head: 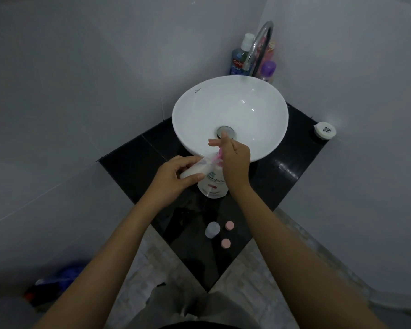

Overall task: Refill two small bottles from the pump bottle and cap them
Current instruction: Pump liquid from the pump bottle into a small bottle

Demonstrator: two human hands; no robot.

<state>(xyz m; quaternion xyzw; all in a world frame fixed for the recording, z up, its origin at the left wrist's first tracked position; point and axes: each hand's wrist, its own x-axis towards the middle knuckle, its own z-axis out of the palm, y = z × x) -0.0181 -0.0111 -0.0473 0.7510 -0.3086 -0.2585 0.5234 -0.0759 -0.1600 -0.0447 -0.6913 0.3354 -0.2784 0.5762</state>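
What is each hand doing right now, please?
Left hand: holding the small translucent plastic bottle.
Right hand: open, pressing the pink pump head of the white pump bottle.

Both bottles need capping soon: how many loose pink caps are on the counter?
2. One pink cap lies right of the small bottle standing on the black counter; the other cap lies nearer the person. Others may be hidden.

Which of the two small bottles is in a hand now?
The small bottle tilted at the pink pump, held by the left hand. The other bottle stands alone beside two pink caps.
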